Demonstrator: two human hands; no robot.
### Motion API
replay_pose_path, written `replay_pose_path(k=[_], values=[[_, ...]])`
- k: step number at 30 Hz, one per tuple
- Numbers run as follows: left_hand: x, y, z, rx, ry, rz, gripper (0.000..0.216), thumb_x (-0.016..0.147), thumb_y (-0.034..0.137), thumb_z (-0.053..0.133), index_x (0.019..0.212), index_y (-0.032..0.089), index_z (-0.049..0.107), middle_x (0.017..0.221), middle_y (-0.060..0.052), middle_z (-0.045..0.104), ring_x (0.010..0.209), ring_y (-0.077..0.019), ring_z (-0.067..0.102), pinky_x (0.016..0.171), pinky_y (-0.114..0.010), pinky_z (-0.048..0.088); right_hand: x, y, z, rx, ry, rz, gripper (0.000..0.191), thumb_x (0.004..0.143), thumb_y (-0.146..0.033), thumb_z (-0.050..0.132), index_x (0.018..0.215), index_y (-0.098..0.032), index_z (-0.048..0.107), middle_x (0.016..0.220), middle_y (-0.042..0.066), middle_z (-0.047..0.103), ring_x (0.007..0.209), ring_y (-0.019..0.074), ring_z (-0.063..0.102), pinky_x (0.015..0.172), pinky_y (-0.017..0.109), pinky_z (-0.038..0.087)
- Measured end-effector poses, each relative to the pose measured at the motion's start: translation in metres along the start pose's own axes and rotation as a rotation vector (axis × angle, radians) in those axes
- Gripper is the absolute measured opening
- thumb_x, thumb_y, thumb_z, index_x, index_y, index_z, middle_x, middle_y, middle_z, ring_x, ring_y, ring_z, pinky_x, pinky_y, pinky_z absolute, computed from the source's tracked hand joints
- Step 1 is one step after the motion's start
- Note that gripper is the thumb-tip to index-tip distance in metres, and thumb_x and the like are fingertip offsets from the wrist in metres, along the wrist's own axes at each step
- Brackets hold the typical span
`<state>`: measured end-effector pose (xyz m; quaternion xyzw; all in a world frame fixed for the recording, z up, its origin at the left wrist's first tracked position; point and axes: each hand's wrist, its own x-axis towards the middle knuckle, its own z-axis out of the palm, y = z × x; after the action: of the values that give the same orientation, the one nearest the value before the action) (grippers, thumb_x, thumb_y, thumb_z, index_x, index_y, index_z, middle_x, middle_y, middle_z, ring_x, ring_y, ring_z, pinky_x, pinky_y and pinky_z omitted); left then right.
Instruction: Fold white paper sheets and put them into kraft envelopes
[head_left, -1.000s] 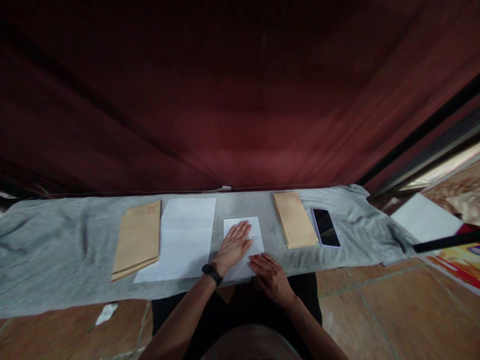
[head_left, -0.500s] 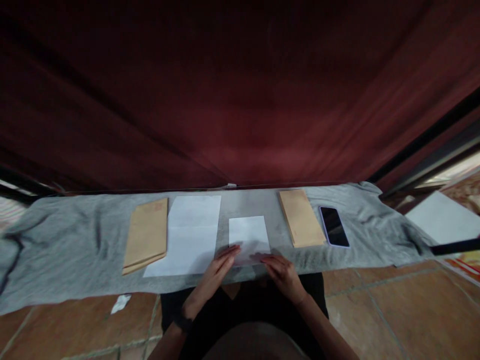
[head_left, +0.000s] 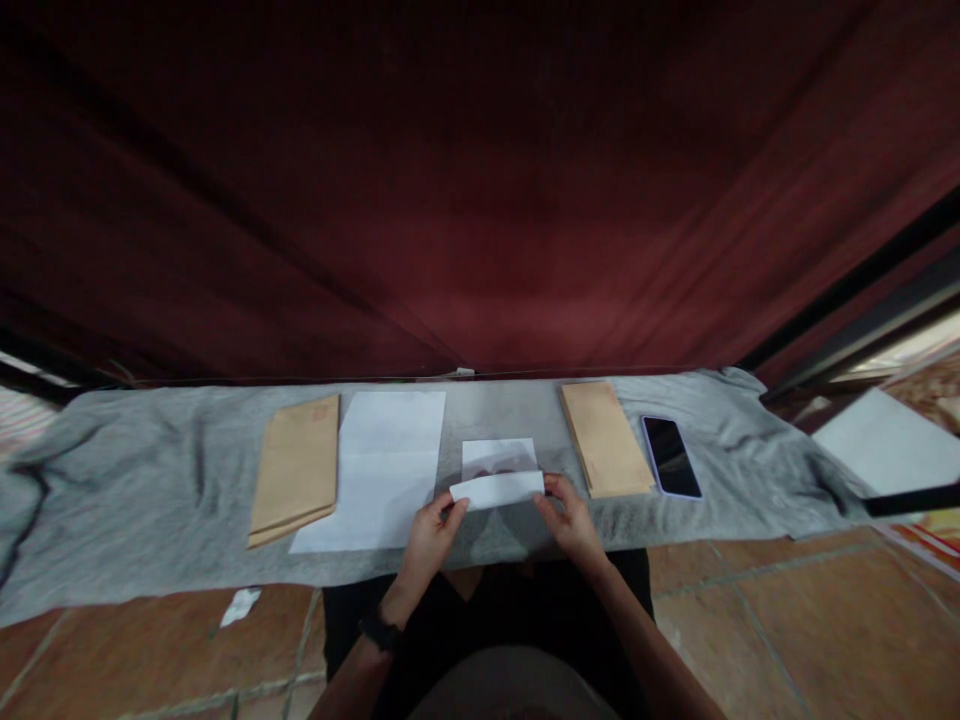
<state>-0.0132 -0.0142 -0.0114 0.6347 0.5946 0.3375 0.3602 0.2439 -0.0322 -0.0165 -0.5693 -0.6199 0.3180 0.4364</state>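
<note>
"What are we doing, closest to us?"

"At the near side of the grey-draped tabletop (head_left: 495, 410), our left hand (head_left: 429, 535) and right hand (head_left: 574, 522) raise the near edge of a white paper (head_left: 499, 490), which lies in front of us, its far part flat on the surface."

"How do we do it well?"

"Level hands matter most, we judge: both corners rise together, the long edge runs straight without a twist, and the far part stays put underneath. The side edges want lining up before any pressure goes on the crease, or the fold sets crooked."

"And the grip?"

"Each is closed to little more than the paper's own thickness. On the left, our thumb lies on the near face, fingers behind; on the right, our thumb meets the opposite end, fingers partly hidden. How hard we pinch, we cannot tell."

"What lies beyond?"

"A larger white sheet (head_left: 394, 470) rests to the left, brown envelopes (head_left: 300, 465) overlapping its left side. To the right, a second envelope stack (head_left: 607, 440) sits just beside a phone (head_left: 671, 457). Farthest off hangs a dark red curtain (head_left: 480, 250)."
</note>
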Motion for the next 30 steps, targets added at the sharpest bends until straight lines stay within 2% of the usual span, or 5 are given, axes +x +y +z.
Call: replay_pose_path(k=[5, 9, 16, 22, 30], values=[[0.016, 0.009, 0.004, 0.033, 0.075, -0.019, 0.037, 0.091, 0.050, 0.052, 0.073, 0.020, 0.064, 0.069, 0.000, 0.066, 0.066, -0.0154, 0.061, 0.064, -0.024, 0.045, 0.015, 0.004, 0.007, -0.155, 0.037, 0.080, 0.031, 0.100, -0.044, 0.044, 0.099, -0.021, 0.065, 0.091, 0.007, 0.073, 0.083, 0.0218, 0.069, 0.075, 0.031, 0.053], [0.029, 0.016, 0.009, 0.148, 0.106, -0.026, 0.035, 0.094, 0.045, 0.051, 0.070, 0.021, 0.059, 0.064, 0.002, 0.060, 0.061, -0.0135, 0.056, 0.060, -0.023, 0.039, 0.023, 0.007, 0.015, -0.434, 0.106, 0.059, 0.031, 0.101, -0.038, 0.043, 0.094, -0.020, 0.067, 0.097, 0.009, 0.071, 0.093, 0.0229, 0.065, 0.084, 0.034, 0.049], [0.043, 0.033, 0.016, 0.564, 0.054, -0.172, 0.025, 0.100, 0.037, 0.052, 0.091, 0.022, 0.069, 0.082, -0.004, 0.074, 0.074, -0.0170, 0.068, 0.062, -0.025, 0.038, 0.029, 0.009, 0.021, -0.761, 0.124, 0.100, 0.022, 0.099, -0.033, 0.052, 0.091, -0.021, 0.068, 0.099, 0.009, 0.067, 0.097, 0.0239, 0.061, 0.085, 0.034, 0.044], [0.046, 0.045, 0.021, 0.751, 0.033, -0.203, 0.029, 0.102, 0.038, 0.047, 0.103, 0.021, 0.070, 0.096, -0.008, 0.077, 0.085, -0.0200, 0.072, 0.067, -0.026, 0.043, 0.034, 0.008, 0.025, -0.877, 0.151, 0.108, 0.018, 0.098, -0.033, 0.055, 0.091, -0.020, 0.066, 0.100, 0.011, 0.065, 0.095, 0.0266, 0.058, 0.082, 0.037, 0.041], [0.053, 0.042, 0.022, 0.793, 0.040, -0.219, 0.032, 0.102, 0.040, 0.045, 0.107, 0.019, 0.068, 0.090, -0.011, 0.077, 0.084, -0.0227, 0.074, 0.069, -0.027, 0.047, 0.038, 0.012, 0.028, -0.827, 0.213, 0.066, 0.026, 0.100, -0.037, 0.048, 0.092, -0.019, 0.066, 0.098, 0.015, 0.063, 0.097, 0.0311, 0.056, 0.083, 0.043, 0.041]])
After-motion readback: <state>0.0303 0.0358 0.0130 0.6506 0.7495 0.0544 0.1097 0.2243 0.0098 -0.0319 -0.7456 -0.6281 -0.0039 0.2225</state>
